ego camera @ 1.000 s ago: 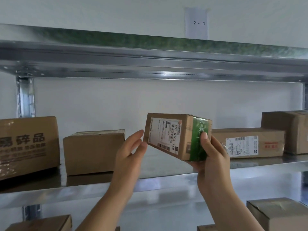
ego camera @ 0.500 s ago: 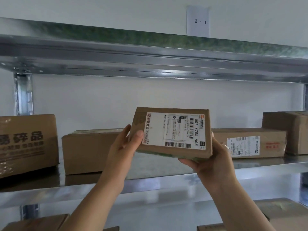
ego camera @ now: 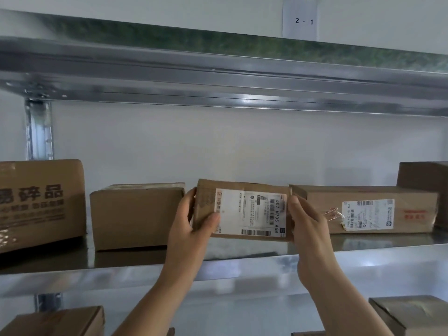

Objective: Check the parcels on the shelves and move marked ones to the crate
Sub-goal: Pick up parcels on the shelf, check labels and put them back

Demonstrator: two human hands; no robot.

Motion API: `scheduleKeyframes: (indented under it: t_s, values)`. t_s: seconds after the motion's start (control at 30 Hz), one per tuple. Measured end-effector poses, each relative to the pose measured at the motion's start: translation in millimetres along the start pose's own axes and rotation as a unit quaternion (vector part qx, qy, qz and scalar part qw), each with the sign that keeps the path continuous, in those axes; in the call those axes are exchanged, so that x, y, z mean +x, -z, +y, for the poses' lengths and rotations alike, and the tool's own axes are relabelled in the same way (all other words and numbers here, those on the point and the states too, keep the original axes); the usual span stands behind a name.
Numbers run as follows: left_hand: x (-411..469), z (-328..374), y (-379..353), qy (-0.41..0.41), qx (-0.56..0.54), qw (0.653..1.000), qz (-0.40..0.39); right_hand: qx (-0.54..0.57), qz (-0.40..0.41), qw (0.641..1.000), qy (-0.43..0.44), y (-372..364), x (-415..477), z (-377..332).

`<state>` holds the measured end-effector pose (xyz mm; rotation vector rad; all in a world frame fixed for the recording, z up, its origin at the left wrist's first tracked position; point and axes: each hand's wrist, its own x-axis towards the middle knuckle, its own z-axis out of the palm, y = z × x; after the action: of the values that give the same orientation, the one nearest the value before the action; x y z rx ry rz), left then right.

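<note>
Currently, both hands grip one small brown cardboard parcel with a white shipping label. The left hand holds the parcel's left end, with the thumb lying on the front face at the edge of the label and the fingers curled round the end. The right hand holds the right end, thumb against the front edge and fingers wrapped behind. The parcel is held level between the hands, label facing the camera, over the shiny metal shelf. Whether its underside touches the shelf cannot be determined.

Items on the same shelf:
- Just left of the left hand: a plain brown cardboard box.
- Further left of that hand: a larger brown carton printed with black characters.
- Just right of the right hand: a long, low brown box with a white label and red print. Its left end lies close behind the right thumb.
- Furthest right of that hand: a darker brown box, partly out of frame.

Above the hands runs the metal upper shelf, and a white paper tag reading "2 - 1" is fixed to the wall above it. Below the hands, on a lower level, a brown box stands to the left and another brown box to the right.
</note>
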<state>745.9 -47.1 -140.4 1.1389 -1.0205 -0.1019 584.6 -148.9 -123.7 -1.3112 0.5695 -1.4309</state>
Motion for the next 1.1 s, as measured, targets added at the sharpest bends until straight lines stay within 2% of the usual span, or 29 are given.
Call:
scheduleKeyframes:
  t_s: [0.2,0.47,0.63,0.8,0.9,1.1]
  values:
    - [24.2,-27.0,-15.4,0.046,0.056,0.997,0.004,0.002,-0.049,0.999,-0.014,1.2,24.2,14.2]
    - [36.9,-50.1,-29.8,0.058,0.199,0.978,0.009,-0.015,-0.091,0.994,-0.061,-1.9,49.7,38.0]
    - [36.8,-47.6,-28.4,0.063,0.219,0.974,0.006,-0.011,-0.093,0.994,-0.048,0.4,52.0,44.2]
    - [34.7,-48.8,-22.8,0.065,0.208,0.975,0.033,-0.011,-0.106,0.994,0.010,1.4,47.6,43.9]
    - [29.3,-42.4,-21.0,0.059,0.180,0.981,0.043,-0.049,-0.093,0.994,0.031,-2.9,40.2,40.7]
    - [7.2,-15.4,0.0,-0.036,0.078,0.991,0.106,-0.078,-0.040,0.989,0.116,-14.4,11.6,24.1]
